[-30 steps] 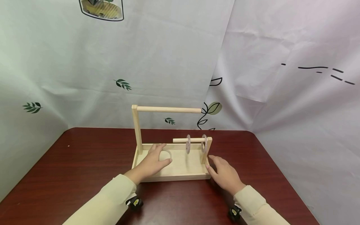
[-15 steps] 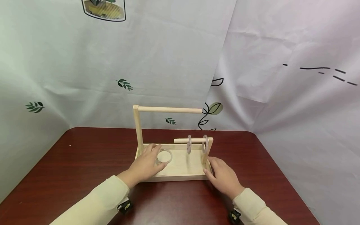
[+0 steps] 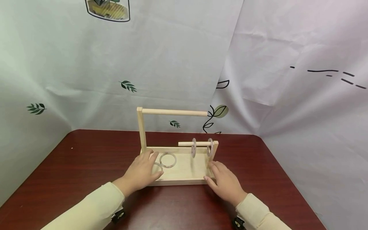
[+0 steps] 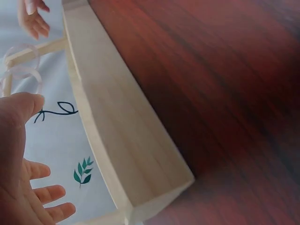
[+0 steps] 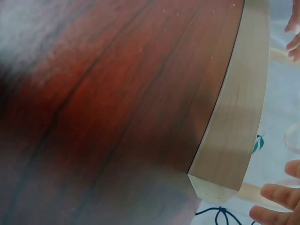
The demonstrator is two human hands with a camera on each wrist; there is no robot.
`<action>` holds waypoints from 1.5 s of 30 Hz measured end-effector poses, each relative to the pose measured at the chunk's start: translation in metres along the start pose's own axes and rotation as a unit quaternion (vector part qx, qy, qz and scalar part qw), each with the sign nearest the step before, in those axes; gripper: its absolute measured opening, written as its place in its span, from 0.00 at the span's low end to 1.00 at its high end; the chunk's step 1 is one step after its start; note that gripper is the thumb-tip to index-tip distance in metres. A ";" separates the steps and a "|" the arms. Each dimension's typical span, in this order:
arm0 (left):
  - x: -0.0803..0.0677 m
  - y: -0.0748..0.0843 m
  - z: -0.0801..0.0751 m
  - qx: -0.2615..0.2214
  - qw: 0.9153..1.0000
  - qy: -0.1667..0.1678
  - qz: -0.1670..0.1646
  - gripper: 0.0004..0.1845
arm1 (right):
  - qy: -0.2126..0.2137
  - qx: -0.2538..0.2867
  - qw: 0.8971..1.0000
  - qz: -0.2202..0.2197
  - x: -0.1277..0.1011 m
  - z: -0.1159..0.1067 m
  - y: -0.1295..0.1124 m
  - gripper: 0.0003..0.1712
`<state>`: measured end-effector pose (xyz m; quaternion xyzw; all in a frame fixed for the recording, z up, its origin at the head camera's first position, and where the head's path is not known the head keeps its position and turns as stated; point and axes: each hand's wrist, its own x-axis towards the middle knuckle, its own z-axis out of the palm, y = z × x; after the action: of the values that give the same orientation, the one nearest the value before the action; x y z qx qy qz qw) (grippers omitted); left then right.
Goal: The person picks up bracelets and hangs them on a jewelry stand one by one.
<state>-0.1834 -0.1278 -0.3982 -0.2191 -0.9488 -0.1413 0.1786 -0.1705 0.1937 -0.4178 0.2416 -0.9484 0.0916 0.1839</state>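
A pale wooden jewelry stand [image 3: 184,182] has a shallow tray, a tall post with a long bar at left and a short bar at right. Two translucent bangles [image 3: 194,148] hang on the short bar. Another bangle [image 3: 168,160] lies flat in the tray. Beside it, a further bangle [image 3: 158,165] is partly covered by my left hand [image 3: 141,172], whose spread thumb and fingers reach over the tray's left end. My right hand [image 3: 227,182] is at the tray's right end, thumb by the front wall and fingers near the short post [image 3: 212,156].
The stand sits on a dark red wooden table [image 3: 86,166]. Behind the table hangs a white cloth [image 3: 172,64] with printed leaves and black lines. The tall post's upper bar [image 3: 175,112] juts rightward above the tray.
My left hand has drawn back left and toward me, uncovering one bangle fully and part of another. My right hand has shifted slightly left along the tray's end.
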 end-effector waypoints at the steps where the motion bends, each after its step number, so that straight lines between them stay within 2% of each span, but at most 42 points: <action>1: -0.001 -0.001 0.000 0.001 1.000 -0.004 -0.002 0.34 | -0.002 0.001 1.000 0.001 0.000 0.000 -0.001 0.27; 9: -0.012 -0.010 -0.004 0.026 0.999 -0.044 -0.015 0.36 | -0.018 0.011 1.000 0.004 0.002 -0.001 -0.009 0.30; 20: -0.024 -0.027 -0.006 0.056 0.998 -0.030 -0.024 0.38 | -0.044 0.036 0.998 0.001 0.008 0.002 -0.021 0.30; 32: -0.035 -0.047 -0.007 0.009 0.997 -0.056 -0.043 0.39 | -0.034 0.048 0.998 -0.021 0.015 0.009 -0.030 0.30; 40: -0.042 -0.057 -0.005 0.015 0.994 -0.093 -0.050 0.39 | -0.049 0.057 0.997 -0.016 0.019 0.011 -0.038 0.30; 45: -0.044 -0.059 -0.004 0.011 0.993 -0.102 -0.052 0.38 | -0.054 0.064 0.996 -0.026 0.023 0.012 -0.042 0.30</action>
<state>-0.1727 -0.1962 -0.4238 -0.1807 -0.9737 -0.1167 0.0754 -0.1718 0.1442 -0.4159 0.2818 -0.9426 0.1343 0.1184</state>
